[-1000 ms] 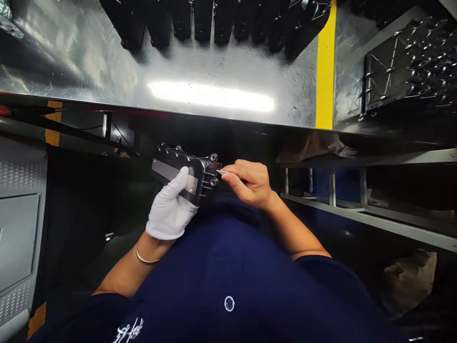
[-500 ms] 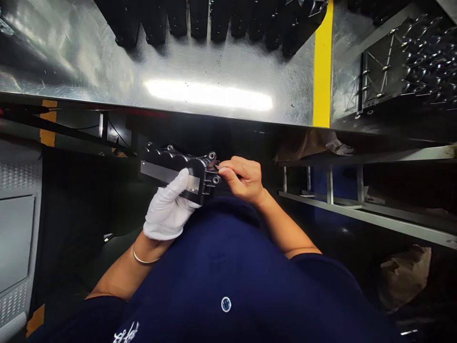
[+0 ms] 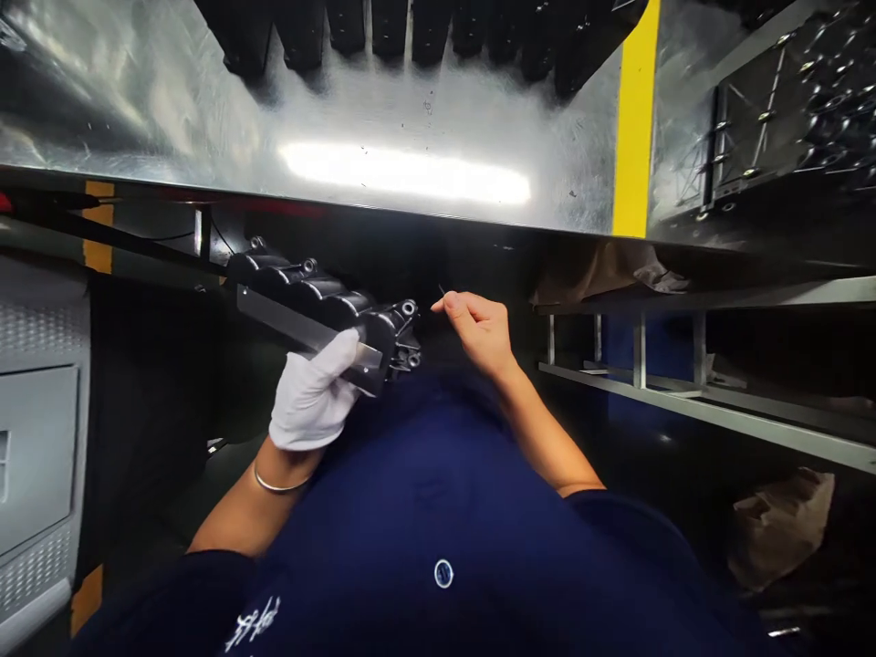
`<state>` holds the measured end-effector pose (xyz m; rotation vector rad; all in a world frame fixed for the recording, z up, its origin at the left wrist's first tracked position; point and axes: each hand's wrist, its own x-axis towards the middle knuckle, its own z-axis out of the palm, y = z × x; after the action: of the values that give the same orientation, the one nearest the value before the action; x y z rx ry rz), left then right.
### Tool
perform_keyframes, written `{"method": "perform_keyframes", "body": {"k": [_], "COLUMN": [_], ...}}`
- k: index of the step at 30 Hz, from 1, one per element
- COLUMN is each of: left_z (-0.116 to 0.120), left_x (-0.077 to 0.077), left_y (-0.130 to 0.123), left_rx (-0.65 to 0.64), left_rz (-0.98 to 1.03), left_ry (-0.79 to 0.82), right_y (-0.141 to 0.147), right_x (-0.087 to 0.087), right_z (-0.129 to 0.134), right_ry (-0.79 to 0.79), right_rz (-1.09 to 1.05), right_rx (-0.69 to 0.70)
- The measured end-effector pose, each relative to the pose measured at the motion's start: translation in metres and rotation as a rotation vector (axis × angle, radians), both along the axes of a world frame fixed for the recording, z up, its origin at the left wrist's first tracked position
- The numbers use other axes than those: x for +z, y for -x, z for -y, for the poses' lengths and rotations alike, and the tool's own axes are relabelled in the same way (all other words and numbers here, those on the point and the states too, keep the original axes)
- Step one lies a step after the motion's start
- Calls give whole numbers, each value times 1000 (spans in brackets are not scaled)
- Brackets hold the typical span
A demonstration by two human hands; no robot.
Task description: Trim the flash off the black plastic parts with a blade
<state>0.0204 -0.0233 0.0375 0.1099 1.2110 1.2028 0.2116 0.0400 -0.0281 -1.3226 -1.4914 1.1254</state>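
Observation:
My left hand (image 3: 311,392), in a white glove, grips a black moulded part (image 3: 321,297) near its right end, with the thumb on top. The part has a row of rounded humps, round bosses with metal-looking rings, and a flat grey strip (image 3: 274,315) along its near side. It tilts, its left end farther from me. My bare right hand (image 3: 479,324) is just right of the part, not touching it. Thumb and forefinger pinch a small thin dark sliver (image 3: 442,290); its exact kind is too small to tell.
Ahead lies a metal table (image 3: 411,128) with a row of black parts (image 3: 390,36) on it. A yellow stripe (image 3: 635,128) crosses it, with more black parts (image 3: 841,119) at right. A metal frame (image 3: 643,392) and a brown paper bag (image 3: 780,529) are right; a grey box (image 3: 37,456) is left.
My right hand has drawn away from the part's right end, with the thin sliver in its fingers. The part has tilted, its left end swinging left and away from me.

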Motion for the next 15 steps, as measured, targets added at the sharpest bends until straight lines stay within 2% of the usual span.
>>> {"method": "perform_keyframes", "body": {"k": [3, 5, 10, 15], "left_z": [-5, -6, -2, 1], "left_x": [-8, -10, -9, -12], "left_y": [-1, -1, -1, 0], "left_rx": [23, 12, -36, -96], "left_rz": [-258, -370, -551, -555], "left_ry": [-138, -187, -265, -276], "right_y": [3, 6, 7, 7], "right_x": [24, 35, 39, 40], "right_z": [13, 17, 15, 16], "right_ry": [-93, -133, -180, -124], "right_rz": [-68, -90, -103, -121], "right_rx": [234, 306, 331, 354]}}
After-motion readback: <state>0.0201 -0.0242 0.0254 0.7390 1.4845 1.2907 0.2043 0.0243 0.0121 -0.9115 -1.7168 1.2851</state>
